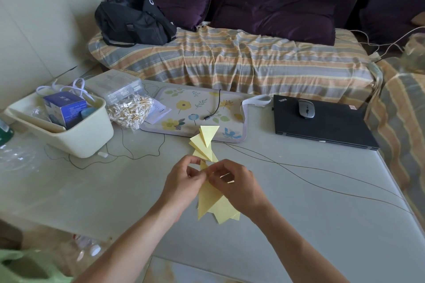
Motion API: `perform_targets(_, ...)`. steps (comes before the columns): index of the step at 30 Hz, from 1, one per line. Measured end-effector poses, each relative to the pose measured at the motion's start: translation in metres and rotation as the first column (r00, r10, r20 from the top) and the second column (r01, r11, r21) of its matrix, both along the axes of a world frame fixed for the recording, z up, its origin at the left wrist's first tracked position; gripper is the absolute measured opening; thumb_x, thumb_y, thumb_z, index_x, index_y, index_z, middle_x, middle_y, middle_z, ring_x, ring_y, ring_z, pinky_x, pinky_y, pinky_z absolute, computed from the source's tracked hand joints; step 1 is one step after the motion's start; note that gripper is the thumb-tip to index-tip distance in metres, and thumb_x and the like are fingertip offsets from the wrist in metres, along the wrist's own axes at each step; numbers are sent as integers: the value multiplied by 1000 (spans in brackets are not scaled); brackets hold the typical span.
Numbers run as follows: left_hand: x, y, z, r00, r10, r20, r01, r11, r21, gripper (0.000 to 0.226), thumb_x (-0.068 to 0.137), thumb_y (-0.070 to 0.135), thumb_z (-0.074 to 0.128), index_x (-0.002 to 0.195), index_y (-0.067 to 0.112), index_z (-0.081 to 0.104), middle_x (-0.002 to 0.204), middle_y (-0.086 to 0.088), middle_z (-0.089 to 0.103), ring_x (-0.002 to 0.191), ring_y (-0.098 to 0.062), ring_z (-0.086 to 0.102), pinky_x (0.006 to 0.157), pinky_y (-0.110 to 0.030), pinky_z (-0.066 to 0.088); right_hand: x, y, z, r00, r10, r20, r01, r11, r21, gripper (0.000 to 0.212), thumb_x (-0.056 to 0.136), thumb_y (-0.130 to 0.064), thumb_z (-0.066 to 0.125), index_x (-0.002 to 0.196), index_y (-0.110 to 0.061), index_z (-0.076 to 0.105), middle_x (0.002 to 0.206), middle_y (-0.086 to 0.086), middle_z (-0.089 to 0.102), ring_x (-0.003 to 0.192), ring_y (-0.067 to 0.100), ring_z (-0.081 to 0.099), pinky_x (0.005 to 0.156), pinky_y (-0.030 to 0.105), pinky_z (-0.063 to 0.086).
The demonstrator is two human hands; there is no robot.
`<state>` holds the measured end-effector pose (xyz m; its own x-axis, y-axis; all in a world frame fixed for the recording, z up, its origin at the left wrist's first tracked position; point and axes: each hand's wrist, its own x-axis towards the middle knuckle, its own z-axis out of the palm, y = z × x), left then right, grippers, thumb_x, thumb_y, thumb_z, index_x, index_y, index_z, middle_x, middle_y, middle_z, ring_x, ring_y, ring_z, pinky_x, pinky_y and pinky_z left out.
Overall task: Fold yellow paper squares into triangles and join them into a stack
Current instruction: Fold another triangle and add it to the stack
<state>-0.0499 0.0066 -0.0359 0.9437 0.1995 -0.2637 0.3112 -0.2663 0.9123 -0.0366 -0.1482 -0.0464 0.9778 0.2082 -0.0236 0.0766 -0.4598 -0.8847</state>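
Head view shows the chain of yellow triangles (204, 142) at the middle of the counter (299, 190), running away from you toward the floral mat (197, 108). You hold its near end just above the surface. Your left hand (181, 182) has the fingers curled and pinches the paper at the joint, and your right hand (236, 185) is curled in the same way, pinching from the other side. Both thumbs meet almost at one place, I think because you are pushing one triangle's point into the pocket of the next, and a close grip keeps the thin paper from bending. The far triangles rest free, so the joined part stays straight while you work on the near end.

Below your hands lie more yellow pieces (216, 207), overlapping one another; I cannot count them, nor tell if they are already joined to the chain. The joint itself is hidden by your fingers.

Further out stand a cream bin (76, 135) at the left and a closed laptop (322, 124) with a mouse (306, 108) at the right. Thin cables (299, 167) cross the counter near the paper.
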Motion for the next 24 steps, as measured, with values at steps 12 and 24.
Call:
perform_targets(12,0,1,-1,996,-55,68,51,996,70,8,90,27,73,83,25,73,67,12,67,61,-6,61,71,-32,56,-1,0,6,991,-116,-72,119,992,32,7,91,-30,67,87,-27,72,80,-12,72,73,0,61,60,9,43)
perform_targets(24,-3,-4,0,984,-91,155,46,961,274,18,76,27,87,77,23,70,67,10,65,59,0,55,55,-11,41,1,-3,4,976,-163,-143,167,986,13,16,92,-21,63,79,-21,73,62,-10,66,58,2,54,57,14,42)
